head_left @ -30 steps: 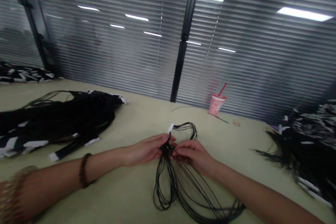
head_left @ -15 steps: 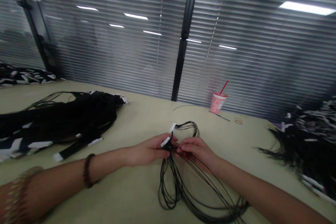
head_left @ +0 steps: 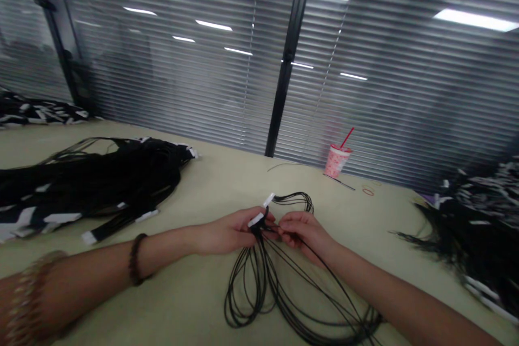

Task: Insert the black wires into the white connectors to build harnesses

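Observation:
In the head view a bundle of thin black cables (head_left: 279, 303) hangs in loops over the table. My left hand (head_left: 233, 231) is closed around it just below a white connector (head_left: 255, 220). A second white connector (head_left: 268, 199) sits a little farther off, with black wires arching from it to the right. Close beside the left fingers, my right hand (head_left: 304, 232) pinches one or more of the thin cables; the exact number is hidden by the fingertips.
A heap of black cables with white connectors (head_left: 121, 184) lies at the left, another pile (head_left: 478, 232) at the right. At the back stand a pink cup with a red straw (head_left: 338, 161), a thin pen-like stick (head_left: 339, 181) and rubber bands (head_left: 368, 191). Window blinds (head_left: 194, 75) rise behind the table.
The lower cable loops have swung left and spread wider. My right hand stays almost in place, and a cable from it now lies apart from the others.

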`<state>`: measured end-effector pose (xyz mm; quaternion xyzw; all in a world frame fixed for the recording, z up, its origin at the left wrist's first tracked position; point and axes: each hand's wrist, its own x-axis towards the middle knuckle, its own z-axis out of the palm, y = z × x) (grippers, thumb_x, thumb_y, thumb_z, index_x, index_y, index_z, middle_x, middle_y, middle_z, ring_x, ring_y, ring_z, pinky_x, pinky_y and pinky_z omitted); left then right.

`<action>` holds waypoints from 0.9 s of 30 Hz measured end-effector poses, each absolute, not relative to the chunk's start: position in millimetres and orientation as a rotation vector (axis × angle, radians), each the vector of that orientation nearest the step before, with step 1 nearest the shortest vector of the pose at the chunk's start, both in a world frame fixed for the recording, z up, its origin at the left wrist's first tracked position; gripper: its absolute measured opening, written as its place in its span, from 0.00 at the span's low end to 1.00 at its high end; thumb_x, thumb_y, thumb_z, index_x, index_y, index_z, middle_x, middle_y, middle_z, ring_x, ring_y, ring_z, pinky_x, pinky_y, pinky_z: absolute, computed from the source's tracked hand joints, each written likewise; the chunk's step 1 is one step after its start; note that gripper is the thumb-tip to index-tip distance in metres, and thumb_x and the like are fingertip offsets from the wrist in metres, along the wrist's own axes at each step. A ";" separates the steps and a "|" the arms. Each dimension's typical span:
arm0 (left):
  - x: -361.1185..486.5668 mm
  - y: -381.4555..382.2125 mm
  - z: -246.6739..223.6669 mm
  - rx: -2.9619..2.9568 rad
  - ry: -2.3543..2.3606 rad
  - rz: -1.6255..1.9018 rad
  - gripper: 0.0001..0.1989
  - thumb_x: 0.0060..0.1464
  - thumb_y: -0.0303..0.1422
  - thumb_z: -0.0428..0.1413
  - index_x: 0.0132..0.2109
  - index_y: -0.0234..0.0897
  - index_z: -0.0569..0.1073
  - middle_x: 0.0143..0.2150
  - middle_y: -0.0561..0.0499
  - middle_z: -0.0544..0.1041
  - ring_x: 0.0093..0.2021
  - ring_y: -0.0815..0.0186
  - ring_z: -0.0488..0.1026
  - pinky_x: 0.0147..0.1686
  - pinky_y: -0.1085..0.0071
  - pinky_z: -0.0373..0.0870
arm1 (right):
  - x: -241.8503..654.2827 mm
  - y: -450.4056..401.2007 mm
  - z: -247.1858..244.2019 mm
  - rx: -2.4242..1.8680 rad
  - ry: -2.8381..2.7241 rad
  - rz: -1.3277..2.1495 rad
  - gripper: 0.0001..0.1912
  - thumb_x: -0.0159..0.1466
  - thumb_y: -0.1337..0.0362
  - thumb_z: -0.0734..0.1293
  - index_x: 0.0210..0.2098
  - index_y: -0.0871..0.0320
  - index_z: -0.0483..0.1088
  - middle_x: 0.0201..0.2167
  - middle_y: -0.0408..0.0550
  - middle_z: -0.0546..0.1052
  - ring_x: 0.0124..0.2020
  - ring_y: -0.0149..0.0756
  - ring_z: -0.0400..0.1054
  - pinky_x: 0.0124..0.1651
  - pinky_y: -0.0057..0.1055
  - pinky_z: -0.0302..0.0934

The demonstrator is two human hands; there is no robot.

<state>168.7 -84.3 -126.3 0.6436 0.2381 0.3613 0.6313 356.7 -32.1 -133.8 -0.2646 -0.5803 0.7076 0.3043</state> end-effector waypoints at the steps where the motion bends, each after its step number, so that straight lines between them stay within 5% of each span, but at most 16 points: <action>1: 169.5 -84.8 -125.1 1.482 0.539 0.825 0.18 0.47 0.20 0.51 0.46 0.37 0.63 0.50 0.47 0.66 0.51 0.65 0.64 0.55 0.58 0.48 | 356.6 -31.1 -134.9 -0.707 -1.534 1.873 0.06 0.48 0.65 0.67 0.21 0.64 0.70 0.14 0.42 0.68 0.15 0.21 0.57 0.18 0.20 0.46; 7: 168.8 -84.4 -124.4 1.513 0.566 0.821 0.18 0.47 0.20 0.50 0.46 0.37 0.63 0.49 0.48 0.67 0.50 0.65 0.64 0.54 0.59 0.50 | 356.2 -32.1 -132.2 -0.718 -1.528 1.895 0.08 0.49 0.64 0.67 0.20 0.65 0.69 0.12 0.41 0.67 0.13 0.21 0.57 0.16 0.19 0.46; 13: 168.4 -82.9 -128.0 1.414 0.660 0.882 0.18 0.42 0.21 0.50 0.44 0.35 0.63 0.44 0.48 0.69 0.47 0.63 0.64 0.51 0.59 0.52 | 356.5 -41.4 -128.1 -0.651 -1.475 2.038 0.08 0.48 0.64 0.68 0.25 0.64 0.70 0.20 0.44 0.72 0.18 0.24 0.64 0.18 0.20 0.52; 27: 169.5 -80.1 -132.1 1.384 0.514 0.834 0.25 0.36 0.21 0.45 0.47 0.34 0.60 0.40 0.47 0.71 0.42 0.62 0.67 0.48 0.58 0.54 | 346.8 -46.8 -135.0 -0.792 -1.827 1.764 0.13 0.53 0.56 0.65 0.28 0.61 0.66 0.13 0.37 0.66 0.11 0.20 0.55 0.13 0.18 0.44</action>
